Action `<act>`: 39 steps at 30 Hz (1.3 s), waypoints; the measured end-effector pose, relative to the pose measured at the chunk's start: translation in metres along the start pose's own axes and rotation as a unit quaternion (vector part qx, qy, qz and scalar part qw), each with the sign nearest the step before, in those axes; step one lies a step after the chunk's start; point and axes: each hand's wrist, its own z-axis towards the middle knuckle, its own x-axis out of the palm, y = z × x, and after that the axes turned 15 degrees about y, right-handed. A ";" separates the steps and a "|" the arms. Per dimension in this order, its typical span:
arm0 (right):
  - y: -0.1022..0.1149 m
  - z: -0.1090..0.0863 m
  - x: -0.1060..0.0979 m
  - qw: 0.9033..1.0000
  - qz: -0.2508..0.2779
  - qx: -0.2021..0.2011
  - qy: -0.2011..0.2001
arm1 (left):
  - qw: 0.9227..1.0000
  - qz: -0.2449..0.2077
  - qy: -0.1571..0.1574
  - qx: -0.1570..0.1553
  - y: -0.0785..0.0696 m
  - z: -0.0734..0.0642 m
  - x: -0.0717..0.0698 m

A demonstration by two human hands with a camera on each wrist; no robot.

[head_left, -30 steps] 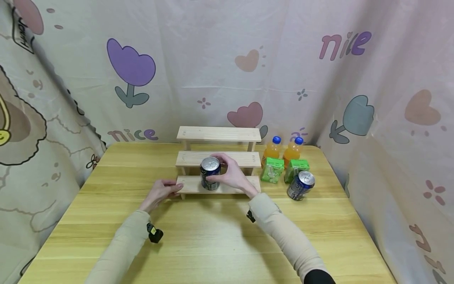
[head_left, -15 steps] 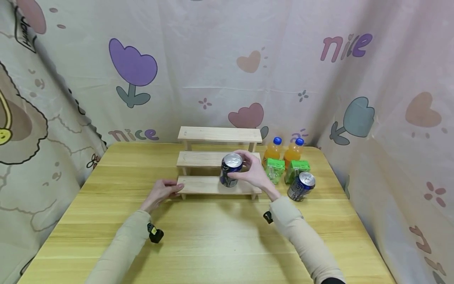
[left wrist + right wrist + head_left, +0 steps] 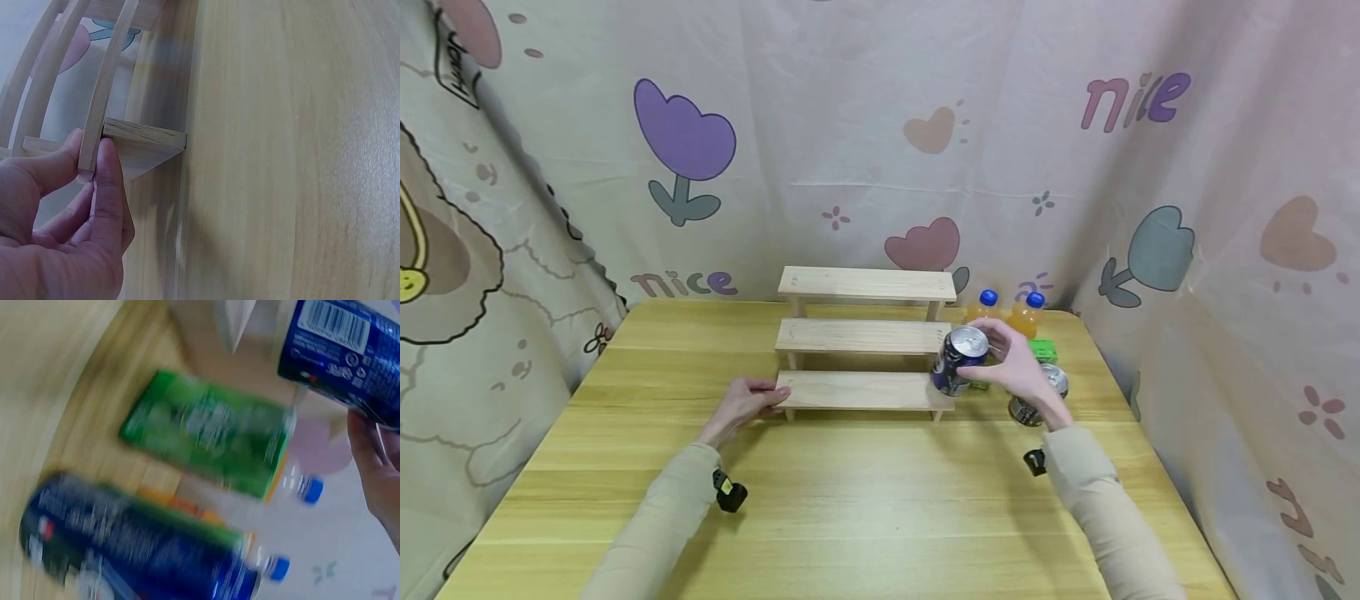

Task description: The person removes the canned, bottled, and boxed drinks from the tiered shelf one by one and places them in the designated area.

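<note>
A three-tier wooden shelf stand (image 3: 865, 337) stands at the back of the table. My left hand (image 3: 747, 407) pinches the left end of its lowest board between thumb and fingers, seen close in the left wrist view (image 3: 90, 164). A dark blue drink can (image 3: 953, 362) is in my right hand (image 3: 1011, 367), thumb and fingers around it, at the right end of the lowest boards. It looks slightly tilted. In the right wrist view the held can (image 3: 347, 353) shows its barcode. A second blue can (image 3: 131, 540) stands on the table, partly behind my right hand in the head view.
Two orange juice bottles with blue caps (image 3: 1027, 312) stand behind the right hand. Green drink cartons (image 3: 1042, 350) are in front of them, one mostly hidden by the hand. The wooden table (image 3: 850, 508) reaches to a patterned curtain (image 3: 820, 125) behind and at the sides.
My right hand has carried the can rightward, from the middle of the lowest board to the stand's right end. My left hand has kept its grip on the board.
</note>
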 end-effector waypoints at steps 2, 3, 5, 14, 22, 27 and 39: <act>-0.003 -0.006 -0.009 1.000 -0.017 0.012 0.005 | 1.000 0.000 -0.001 -0.002 0.000 0.000 0.000; -0.005 -0.009 -0.013 1.000 -0.024 0.017 0.008 | 1.000 -0.001 -0.001 -0.003 0.000 0.000 0.000; -0.008 -0.013 -0.019 0.999 -0.041 0.022 0.016 | 1.000 -0.002 -0.002 -0.004 0.000 0.000 0.000; -0.021 -0.025 -0.037 0.993 -0.082 0.039 0.074 | 1.000 -0.013 0.005 0.009 0.000 0.001 0.000; -0.027 -0.024 -0.040 0.985 -0.087 0.054 0.135 | 1.000 -0.008 0.005 0.006 -0.001 0.000 0.000; -0.030 -0.022 -0.040 0.979 -0.093 0.060 0.173 | 1.000 -0.007 0.002 0.000 -0.001 0.001 0.000; -0.035 -0.016 -0.039 0.969 -0.108 0.079 0.209 | 0.999 -0.036 0.008 0.013 0.000 0.002 0.001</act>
